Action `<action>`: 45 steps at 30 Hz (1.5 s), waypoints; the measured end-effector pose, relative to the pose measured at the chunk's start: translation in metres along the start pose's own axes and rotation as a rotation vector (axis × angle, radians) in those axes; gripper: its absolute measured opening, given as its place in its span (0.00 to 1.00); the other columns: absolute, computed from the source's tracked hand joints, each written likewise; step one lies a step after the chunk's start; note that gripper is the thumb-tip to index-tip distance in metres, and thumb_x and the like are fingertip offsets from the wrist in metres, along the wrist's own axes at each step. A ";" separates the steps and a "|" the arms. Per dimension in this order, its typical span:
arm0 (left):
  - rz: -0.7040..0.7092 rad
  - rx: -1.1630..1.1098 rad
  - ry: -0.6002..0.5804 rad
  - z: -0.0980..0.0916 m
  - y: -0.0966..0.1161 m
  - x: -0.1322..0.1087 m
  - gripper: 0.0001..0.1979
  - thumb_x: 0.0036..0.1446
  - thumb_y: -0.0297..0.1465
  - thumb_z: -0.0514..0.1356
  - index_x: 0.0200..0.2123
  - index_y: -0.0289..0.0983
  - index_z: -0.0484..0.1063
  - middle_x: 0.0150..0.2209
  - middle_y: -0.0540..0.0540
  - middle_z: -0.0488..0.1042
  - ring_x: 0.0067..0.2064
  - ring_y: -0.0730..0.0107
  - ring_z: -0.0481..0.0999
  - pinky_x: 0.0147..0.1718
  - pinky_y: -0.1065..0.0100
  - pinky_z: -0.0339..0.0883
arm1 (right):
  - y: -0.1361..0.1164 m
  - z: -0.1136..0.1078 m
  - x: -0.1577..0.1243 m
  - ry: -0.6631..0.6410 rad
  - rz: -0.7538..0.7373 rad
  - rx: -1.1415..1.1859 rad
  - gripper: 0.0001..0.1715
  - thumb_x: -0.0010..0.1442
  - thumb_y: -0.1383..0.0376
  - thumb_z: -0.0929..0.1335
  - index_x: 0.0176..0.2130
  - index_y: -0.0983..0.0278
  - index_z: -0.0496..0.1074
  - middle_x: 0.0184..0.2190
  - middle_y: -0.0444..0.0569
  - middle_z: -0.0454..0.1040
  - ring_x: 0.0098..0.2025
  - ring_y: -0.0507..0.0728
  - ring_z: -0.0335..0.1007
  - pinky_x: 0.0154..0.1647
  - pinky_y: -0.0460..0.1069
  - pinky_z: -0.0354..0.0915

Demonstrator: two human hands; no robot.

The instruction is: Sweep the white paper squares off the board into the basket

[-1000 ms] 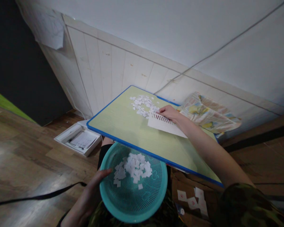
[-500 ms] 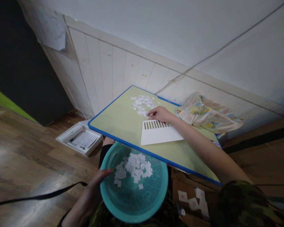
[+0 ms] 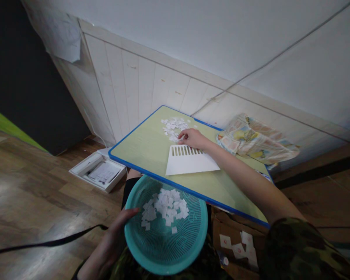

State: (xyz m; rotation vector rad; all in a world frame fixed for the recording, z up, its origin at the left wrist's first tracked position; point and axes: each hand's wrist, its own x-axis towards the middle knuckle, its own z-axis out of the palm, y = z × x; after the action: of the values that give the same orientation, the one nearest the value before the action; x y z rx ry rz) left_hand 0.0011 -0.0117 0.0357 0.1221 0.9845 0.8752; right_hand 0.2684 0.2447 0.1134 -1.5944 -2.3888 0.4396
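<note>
My right hand (image 3: 192,139) is closed on the slotted top edge of a white plastic scraper (image 3: 188,162) that rests on a green, blue-edged table (image 3: 146,149). Just beyond the fingers lies a heap of small white paper pieces (image 3: 174,126). My left hand (image 3: 118,233) grips the left rim of a teal mesh basket (image 3: 177,249) held below the table's near edge. A pile of white paper pieces (image 3: 165,208) lies inside the basket.
A patterned cloth bag (image 3: 256,144) lies at the table's right end against the white panelled wall. An open white box (image 3: 97,171) sits on the wooden floor to the left. A cardboard box with paper squares (image 3: 239,245) is under the table. A black strap (image 3: 46,243) crosses the floor.
My right hand has carried the scraper leftward across the table, turning its blade toward the near edge. The basket and my left hand have stayed put.
</note>
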 end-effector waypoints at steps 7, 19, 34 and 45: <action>0.022 0.038 -0.004 0.000 0.000 -0.001 0.34 0.52 0.32 0.64 0.62 0.32 0.62 0.42 0.40 0.83 0.44 0.46 0.81 0.45 0.54 0.73 | -0.001 0.005 0.007 -0.047 -0.002 -0.009 0.06 0.50 0.67 0.72 0.33 0.64 0.77 0.30 0.47 0.76 0.32 0.52 0.69 0.33 0.45 0.59; 0.023 0.043 -0.016 -0.003 -0.003 0.001 0.36 0.53 0.34 0.64 0.64 0.34 0.60 0.42 0.40 0.83 0.41 0.48 0.82 0.45 0.55 0.72 | 0.023 -0.011 0.000 0.052 -0.025 0.146 0.09 0.49 0.62 0.72 0.30 0.65 0.74 0.31 0.46 0.76 0.33 0.52 0.69 0.37 0.46 0.62; -0.023 0.041 0.014 0.001 -0.003 0.001 0.39 0.52 0.33 0.64 0.66 0.35 0.56 0.41 0.41 0.84 0.35 0.49 0.83 0.41 0.54 0.74 | 0.021 -0.012 -0.012 0.107 0.001 0.273 0.13 0.50 0.65 0.71 0.38 0.66 0.79 0.32 0.48 0.78 0.35 0.53 0.71 0.40 0.47 0.63; -0.001 0.035 0.023 0.005 -0.001 -0.002 0.34 0.52 0.32 0.63 0.63 0.35 0.61 0.43 0.41 0.83 0.41 0.46 0.82 0.46 0.52 0.71 | 0.027 -0.010 -0.014 0.117 0.075 0.416 0.12 0.51 0.61 0.70 0.32 0.68 0.78 0.27 0.48 0.77 0.26 0.50 0.67 0.28 0.44 0.61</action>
State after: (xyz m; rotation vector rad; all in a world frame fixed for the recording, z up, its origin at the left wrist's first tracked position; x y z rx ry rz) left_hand 0.0051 -0.0125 0.0389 0.1416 1.0211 0.8609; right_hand 0.3001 0.2425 0.1119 -1.4738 -1.9918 0.7767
